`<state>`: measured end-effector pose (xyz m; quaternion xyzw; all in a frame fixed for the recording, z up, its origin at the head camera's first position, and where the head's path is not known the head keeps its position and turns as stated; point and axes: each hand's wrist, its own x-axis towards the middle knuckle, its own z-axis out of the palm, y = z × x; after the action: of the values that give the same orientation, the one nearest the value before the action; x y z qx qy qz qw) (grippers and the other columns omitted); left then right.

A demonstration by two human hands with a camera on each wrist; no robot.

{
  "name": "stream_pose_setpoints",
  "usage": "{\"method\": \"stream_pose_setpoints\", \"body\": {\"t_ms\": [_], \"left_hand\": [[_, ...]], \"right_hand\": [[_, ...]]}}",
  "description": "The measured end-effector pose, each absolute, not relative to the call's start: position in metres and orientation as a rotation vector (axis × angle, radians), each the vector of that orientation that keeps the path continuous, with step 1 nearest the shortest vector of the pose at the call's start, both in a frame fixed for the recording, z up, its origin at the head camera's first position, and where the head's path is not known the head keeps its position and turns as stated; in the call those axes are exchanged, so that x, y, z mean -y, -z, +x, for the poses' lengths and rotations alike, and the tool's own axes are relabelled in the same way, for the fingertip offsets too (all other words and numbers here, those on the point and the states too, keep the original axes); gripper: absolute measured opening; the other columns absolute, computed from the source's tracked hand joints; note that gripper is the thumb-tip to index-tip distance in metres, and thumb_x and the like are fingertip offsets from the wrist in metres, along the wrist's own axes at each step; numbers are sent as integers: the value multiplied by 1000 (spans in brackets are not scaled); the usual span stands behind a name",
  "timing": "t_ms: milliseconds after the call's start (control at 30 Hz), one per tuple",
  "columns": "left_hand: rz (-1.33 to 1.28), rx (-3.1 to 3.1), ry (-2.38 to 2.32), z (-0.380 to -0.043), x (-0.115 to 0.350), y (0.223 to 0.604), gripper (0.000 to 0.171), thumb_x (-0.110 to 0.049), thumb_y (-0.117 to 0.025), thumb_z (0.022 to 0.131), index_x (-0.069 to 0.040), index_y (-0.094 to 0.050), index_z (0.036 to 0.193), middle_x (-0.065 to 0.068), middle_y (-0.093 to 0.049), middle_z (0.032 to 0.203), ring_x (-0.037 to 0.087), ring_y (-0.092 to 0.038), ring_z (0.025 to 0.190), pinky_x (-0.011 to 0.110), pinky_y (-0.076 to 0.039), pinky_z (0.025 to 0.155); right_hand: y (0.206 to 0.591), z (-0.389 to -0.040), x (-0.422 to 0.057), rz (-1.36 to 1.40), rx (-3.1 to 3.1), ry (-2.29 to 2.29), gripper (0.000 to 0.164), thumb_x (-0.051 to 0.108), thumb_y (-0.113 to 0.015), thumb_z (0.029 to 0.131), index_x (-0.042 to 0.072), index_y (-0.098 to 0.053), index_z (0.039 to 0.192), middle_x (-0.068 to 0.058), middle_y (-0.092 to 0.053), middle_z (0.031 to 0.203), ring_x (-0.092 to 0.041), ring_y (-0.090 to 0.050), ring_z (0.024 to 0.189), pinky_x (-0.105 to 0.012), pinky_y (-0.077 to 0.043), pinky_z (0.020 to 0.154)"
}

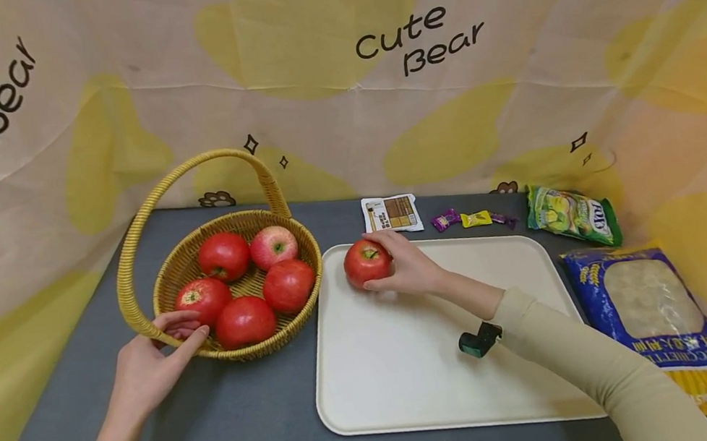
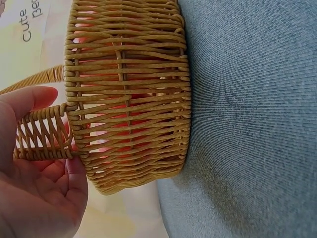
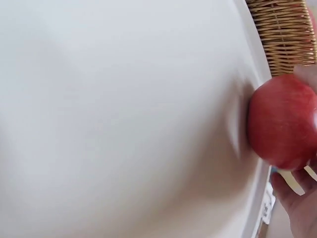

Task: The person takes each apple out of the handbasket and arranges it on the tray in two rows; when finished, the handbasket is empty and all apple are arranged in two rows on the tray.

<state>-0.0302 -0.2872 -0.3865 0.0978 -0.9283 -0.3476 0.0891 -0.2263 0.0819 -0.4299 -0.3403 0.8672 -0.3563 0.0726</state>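
A wicker basket point(image 1: 299, 321) with a tall arched handle stands at the left, holding several red apples point(image 1: 246, 321). My left hand point(image 1: 150, 360) grips the near foot of its handle at the rim; in the left wrist view the thumb and fingers wrap the woven handle point(image 2: 42, 131). My right hand point(image 1: 407, 265) holds a red apple point(image 1: 366, 263) over the upper left corner of a white tray point(image 1: 396, 368). Seen from the right wrist, the apple point(image 3: 282, 121) is close over the tray's edge, with the fingers around its far side.
Behind the tray lie a small white packet point(image 1: 392, 214) and several wrapped candies point(image 1: 475, 219). A green snack bag point(image 1: 572, 215) is at the back right, with a blue and yellow pasta bag point(image 1: 655, 310) beside the tray's right edge. A printed cloth point(image 1: 327, 107) hangs behind the grey table.
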Motion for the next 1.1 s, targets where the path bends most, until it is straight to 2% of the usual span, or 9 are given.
{"method": "stream_pose_setpoints", "body": {"t_ms": [200, 333, 433, 567, 867, 1100], "left_hand": [[290, 2764, 1035, -30, 287, 386, 33, -39, -69, 90, -13, -67, 109, 4, -70, 93, -8, -53, 78, 29, -40, 75], [293, 2767, 1042, -31, 288, 387, 32, -39, -69, 89, -13, -67, 108, 3, -69, 92, -7, -54, 78, 29, -40, 75], [295, 2766, 1047, -31, 288, 388, 32, -40, -70, 89, -13, -67, 107, 3, -69, 92, -6, -54, 78, 29, -40, 75], [295, 2761, 1043, -31, 287, 389, 31, -38, -70, 89, -13, -68, 106, 3, -69, 91, -5, -54, 78, 28, -39, 74], [297, 2765, 1042, -31, 287, 389, 31, -39, -70, 89, -12, -68, 106, 3, -68, 90, -3, -54, 77, 28, -39, 73], [303, 2762, 1040, -31, 287, 388, 31, -38, -70, 89, -12, -68, 106, 3, -68, 90, -3, -54, 77, 31, -40, 74]], "right_hand": [[399, -230, -59, -1156, -2620, 1072, 61, 38, -75, 82, 14, -56, 134, -4, -50, 138, -22, -45, 127, -44, -45, 98], [375, -230, -31, -1318, -2519, 1044, 53, 34, -74, 84, 11, -60, 129, -4, -57, 130, -18, -51, 119, -37, -47, 94], [364, -226, -9, -1411, -2451, 874, 51, 34, -72, 86, 9, -61, 129, -5, -60, 127, -19, -52, 116, -33, -44, 97], [359, -220, 14, -1470, -2433, 579, 55, 41, -70, 87, 11, -59, 131, -2, -60, 126, -19, -51, 115, -30, -40, 97], [364, -210, 37, -1420, -2526, 259, 70, 57, -69, 81, 13, -55, 133, -1, -60, 124, -17, -50, 112, -32, -48, 84], [370, -205, 50, -1380, -2589, 60, 85, 68, -67, 75, 10, -47, 134, -4, -63, 119, -20, -51, 112, -33, -42, 90]]}}
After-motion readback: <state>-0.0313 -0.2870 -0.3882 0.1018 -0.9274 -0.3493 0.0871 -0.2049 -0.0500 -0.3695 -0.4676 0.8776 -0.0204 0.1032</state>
